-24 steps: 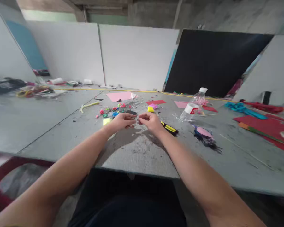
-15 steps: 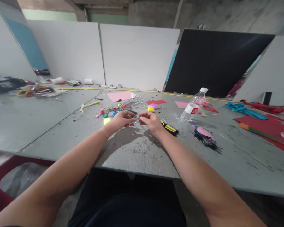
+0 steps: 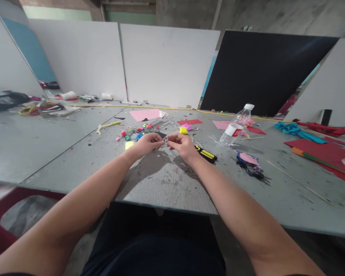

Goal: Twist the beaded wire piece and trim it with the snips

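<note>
My left hand (image 3: pixel 150 144) and my right hand (image 3: pixel 183 146) meet fingertip to fingertip over the grey table (image 3: pixel 161 184). Both are closed in a pinch on a small, thin, silvery piece of bent wire (image 3: pixel 166 141) between them; its exact shape is too small to make out. Behind my left hand lie colourful beads and small pompoms (image 3: pixel 123 133), with a pale yellow block (image 3: pixel 129 145) beside the wrist. A bright yellow piece (image 3: pixel 183 130) and a pink one (image 3: pixel 187 127) rest just beyond my right hand. A black and yellow cutter (image 3: pixel 206 154) lies by my right wrist.
A plastic bottle (image 3: pixel 236 126) stands at the right. Near it are dark-handled scissors (image 3: pixel 251 170), a thin stick (image 3: pixel 300 182) and red sheets (image 3: pixel 327 153). Pink paper (image 3: pixel 145 114) lies farther back. White boards (image 3: pixel 169 65) and a black board (image 3: pixel 264 73) stand behind the table.
My fingertips have shifted slightly and come closer together around the wire piece, with the left fingers more tucked in. The view has tilted a little; the things on the table stay put.
</note>
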A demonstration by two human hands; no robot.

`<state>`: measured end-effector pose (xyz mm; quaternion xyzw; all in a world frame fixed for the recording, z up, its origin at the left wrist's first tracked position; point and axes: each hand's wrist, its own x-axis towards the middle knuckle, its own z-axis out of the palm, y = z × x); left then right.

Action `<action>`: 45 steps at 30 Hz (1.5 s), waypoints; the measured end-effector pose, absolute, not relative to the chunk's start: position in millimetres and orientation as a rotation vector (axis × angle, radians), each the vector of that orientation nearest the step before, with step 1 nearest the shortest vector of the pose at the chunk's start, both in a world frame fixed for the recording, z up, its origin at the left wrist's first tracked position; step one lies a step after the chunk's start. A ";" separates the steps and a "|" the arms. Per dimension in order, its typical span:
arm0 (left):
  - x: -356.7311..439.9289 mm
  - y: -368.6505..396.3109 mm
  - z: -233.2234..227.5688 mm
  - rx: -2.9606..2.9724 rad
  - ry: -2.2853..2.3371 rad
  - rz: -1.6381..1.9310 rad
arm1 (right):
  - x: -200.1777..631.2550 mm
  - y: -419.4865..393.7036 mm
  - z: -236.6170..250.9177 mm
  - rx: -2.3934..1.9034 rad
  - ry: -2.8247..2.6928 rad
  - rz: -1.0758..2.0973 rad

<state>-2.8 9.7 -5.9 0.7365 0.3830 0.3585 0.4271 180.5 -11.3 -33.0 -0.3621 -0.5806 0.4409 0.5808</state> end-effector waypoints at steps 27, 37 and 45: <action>-3.3 10.2 -5.9 1.772 1.051 0.946 | 176.7 -16.8 -31.3 -0.885 -1.397 1.104; -1.5 6.6 -1.7 1.813 1.121 1.039 | 175.3 -16.1 -36.4 -0.872 -1.549 0.832; -0.8 4.2 -0.1 1.948 1.107 1.073 | 174.9 -17.7 -36.8 -0.917 -1.596 0.737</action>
